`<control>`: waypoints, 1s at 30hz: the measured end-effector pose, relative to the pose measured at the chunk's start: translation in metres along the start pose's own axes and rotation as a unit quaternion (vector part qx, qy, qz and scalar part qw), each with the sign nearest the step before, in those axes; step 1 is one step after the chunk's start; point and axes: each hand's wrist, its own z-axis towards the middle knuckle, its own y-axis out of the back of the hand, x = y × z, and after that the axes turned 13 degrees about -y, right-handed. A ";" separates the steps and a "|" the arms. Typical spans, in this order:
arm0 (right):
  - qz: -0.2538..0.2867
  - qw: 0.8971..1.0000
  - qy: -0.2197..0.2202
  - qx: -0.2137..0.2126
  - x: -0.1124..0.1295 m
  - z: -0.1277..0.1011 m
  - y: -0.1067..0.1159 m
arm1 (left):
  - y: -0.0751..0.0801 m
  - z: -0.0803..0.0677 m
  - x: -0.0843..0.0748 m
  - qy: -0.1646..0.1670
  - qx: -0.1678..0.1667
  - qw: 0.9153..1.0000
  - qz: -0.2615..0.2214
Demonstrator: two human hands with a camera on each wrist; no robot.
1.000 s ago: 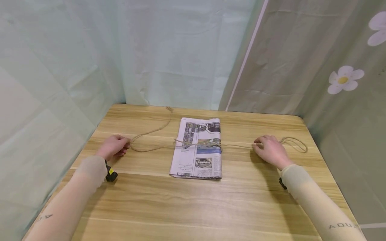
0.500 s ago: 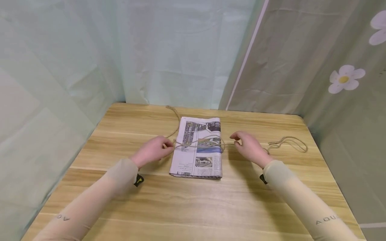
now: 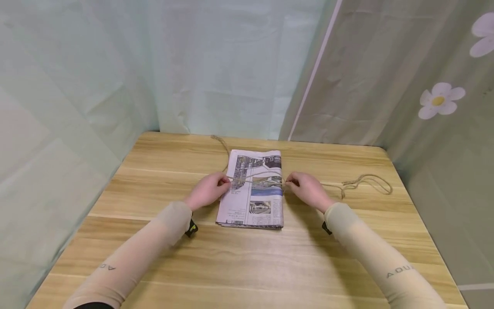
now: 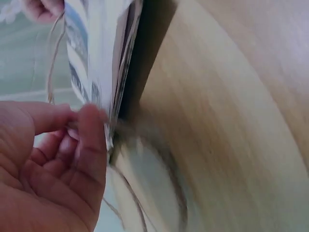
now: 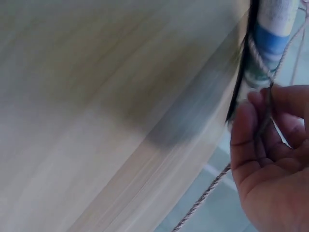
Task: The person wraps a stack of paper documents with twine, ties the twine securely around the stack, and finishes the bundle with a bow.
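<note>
A folded newspaper (image 3: 237, 206) lies on the wooden table, with thin brown twine (image 3: 264, 173) running across its upper face. At the paper's left edge, my left hand (image 3: 208, 189) pinches the twine between thumb and index finger. My right hand (image 3: 308, 189) pinches it just off the right edge. In the left wrist view, blurred twine (image 4: 179, 193) curves away from the left hand (image 4: 63, 169) beside the layered newspaper edge (image 4: 118, 63). The right wrist view has strands (image 5: 281, 60) meeting at the pinching fingertips, close to the newspaper's fold (image 5: 277, 31).
One twine tail (image 3: 221, 140) reaches the back edge of the table (image 3: 247, 266) at left. Another tail (image 3: 372, 176) loops loosely on the right. Hanging sheets (image 3: 231, 68) stand behind and at both sides, the right one printed with flowers (image 3: 429, 112).
Both hands have moved inward from the table's sides to the newspaper's edges. The left twine tail has been drawn in towards the paper, and the crossing strands have shifted slightly upward.
</note>
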 end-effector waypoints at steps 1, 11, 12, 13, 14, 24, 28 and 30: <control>-0.007 1.000 0.007 -0.005 -0.002 0.001 0.001 | 0.002 -0.001 0.002 0.000 -0.002 1.000 -0.014; -0.043 0.999 0.019 -0.025 -0.018 0.001 0.013 | 0.023 -0.012 0.023 0.028 -0.007 0.999 -0.040; -0.049 0.998 0.020 -0.028 -0.019 0.001 0.014 | 0.025 -0.013 0.024 0.039 -0.003 0.998 -0.050; -0.055 0.998 0.021 -0.029 -0.019 0.000 0.014 | 0.026 -0.014 0.024 0.052 0.000 0.997 -0.061; -0.060 0.997 0.023 -0.031 -0.020 0.000 0.015 | 0.026 -0.014 0.025 0.061 0.004 0.995 -0.076; -0.077 0.995 0.044 -0.046 -0.023 -0.005 0.023 | 0.034 -0.020 0.026 0.030 0.019 0.999 -0.033; -0.068 0.996 0.034 -0.043 -0.024 -0.006 0.022 | 0.032 -0.020 0.028 0.018 0.030 0.999 0.000; -0.064 0.997 0.032 -0.036 -0.023 -0.006 0.020 | 0.028 -0.019 0.030 0.012 0.037 0.999 0.010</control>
